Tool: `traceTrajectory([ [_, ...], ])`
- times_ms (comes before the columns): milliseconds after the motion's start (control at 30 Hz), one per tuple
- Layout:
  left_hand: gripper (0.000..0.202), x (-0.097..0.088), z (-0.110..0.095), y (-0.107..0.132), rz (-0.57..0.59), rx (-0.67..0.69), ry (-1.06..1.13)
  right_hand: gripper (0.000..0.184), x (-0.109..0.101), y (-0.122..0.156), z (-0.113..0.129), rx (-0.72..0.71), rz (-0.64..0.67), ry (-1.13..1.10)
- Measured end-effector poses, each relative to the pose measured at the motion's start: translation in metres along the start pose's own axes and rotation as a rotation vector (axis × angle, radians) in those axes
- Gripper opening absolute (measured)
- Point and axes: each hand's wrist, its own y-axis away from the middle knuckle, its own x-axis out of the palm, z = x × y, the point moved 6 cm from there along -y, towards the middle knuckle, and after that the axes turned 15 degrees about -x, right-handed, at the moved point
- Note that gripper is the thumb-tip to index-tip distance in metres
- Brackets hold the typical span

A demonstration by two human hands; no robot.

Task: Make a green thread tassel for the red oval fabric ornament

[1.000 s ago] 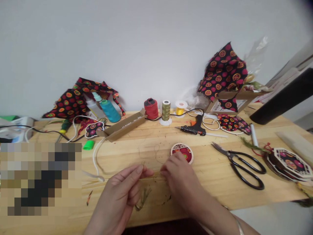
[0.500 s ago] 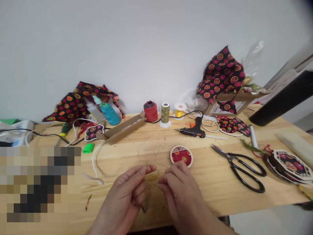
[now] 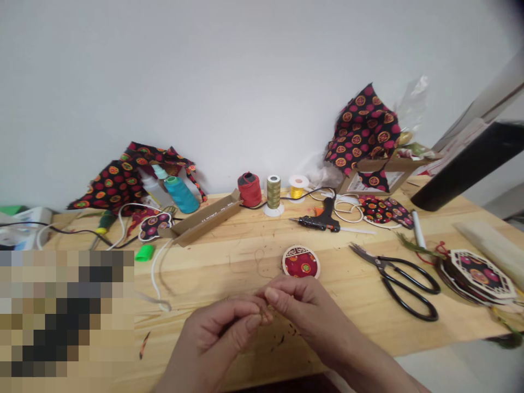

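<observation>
My left hand (image 3: 229, 333) and my right hand (image 3: 309, 311) meet at the fingertips, low over the front of the table. Both are closed in a pinch on what looks like a thin thread, mostly hidden by the fingers. Fine brown thread (image 3: 258, 261) curls on the wood just beyond them. Close behind my right hand lies a round wooden-framed ornament (image 3: 302, 264) with red patterned fabric and a fretwork top, its lower edge covered by the hand. Dark scraps (image 3: 279, 342) lie on the table beneath my right wrist.
Black-handled scissors (image 3: 393, 275) lie open on the right, beside stacked octagonal ornaments (image 3: 483, 273). Behind are a glue gun (image 3: 321, 219), red thread (image 3: 249, 190), olive thread (image 3: 273, 192), yellow thread (image 3: 297, 188) and an open cardboard tray (image 3: 208, 219). Patterned fabric (image 3: 362, 131) drapes over a box.
My hands were apart; now their fingertips have come together. My right hand has turned so its thumb shows, and more of the round ornament is uncovered. The view has shifted slightly.
</observation>
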Motion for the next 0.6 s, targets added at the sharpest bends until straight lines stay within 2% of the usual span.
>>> traceTrajectory([
  [100,0.011,0.004,-0.006,0.005,-0.049,0.094,-0.074,0.017,0.004,0.001,-0.012,0.138,-0.104,-0.218],
  [200,0.014,0.008,-0.009,0.007,-0.069,0.143,-0.100,0.021,0.005,0.002,-0.019,0.209,-0.183,-0.278],
  [400,0.015,0.008,-0.006,0.005,-0.056,0.134,-0.150,0.020,0.002,-0.002,-0.014,0.135,-0.237,-0.299],
  [600,0.014,0.009,-0.001,0.001,0.043,0.131,-0.207,0.015,-0.010,-0.004,-0.012,0.083,-0.343,-0.192],
])
